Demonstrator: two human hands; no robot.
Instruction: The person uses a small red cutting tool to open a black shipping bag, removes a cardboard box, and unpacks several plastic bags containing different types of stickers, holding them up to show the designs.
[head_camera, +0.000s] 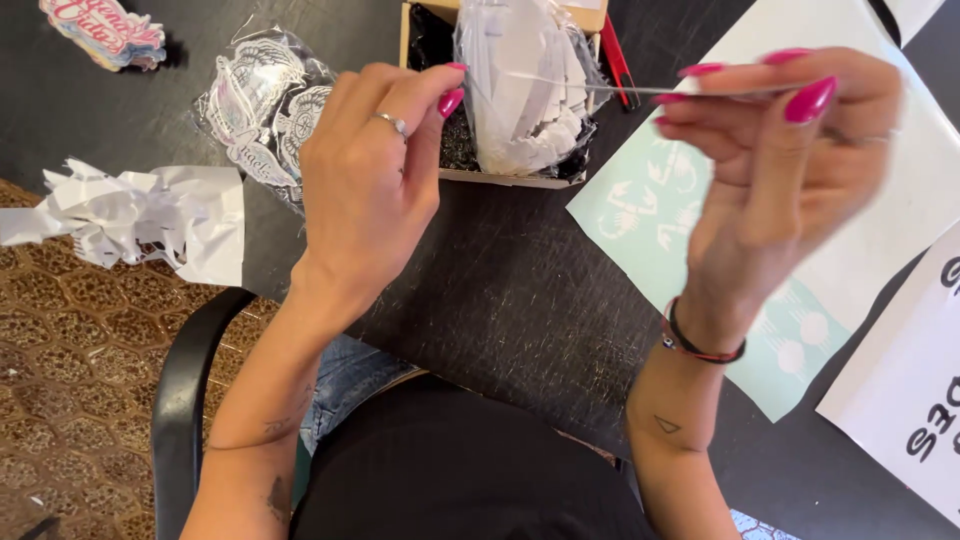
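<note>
Landmark: the cardboard box (500, 175) at the top centre of the black table (520, 290), filled with a bag of white paper offcuts (525, 90).

Step in hand, as judged from the frame: a thin sheet (640, 90) is held edge-on to the camera, directly in front of the box and raised above the table, and appears to be under separation or peeling. Whether 1 layer or 2 is present cannot be told from this angle.

Hand state:
1. Left hand (365, 190): raised in front of the box's left half, back of the hand toward the camera, thumb and forefinger closed in a pinch on the sheet's left end.
2. Right hand (780, 170): raised to the right of the box, fingers (800, 100) extended flat along the sheet, thumb under it, gripping the right end.

Both forearms rise steeply from the lower frame, wrists bent inward.

The next move calls for steady opposing tension and a firm pinch, since the sheet looks thin and prone to tearing or curling.

Right of the box lies a pale green decal sheet (850, 250); left of it, crumpled white paper (140, 215).
</note>
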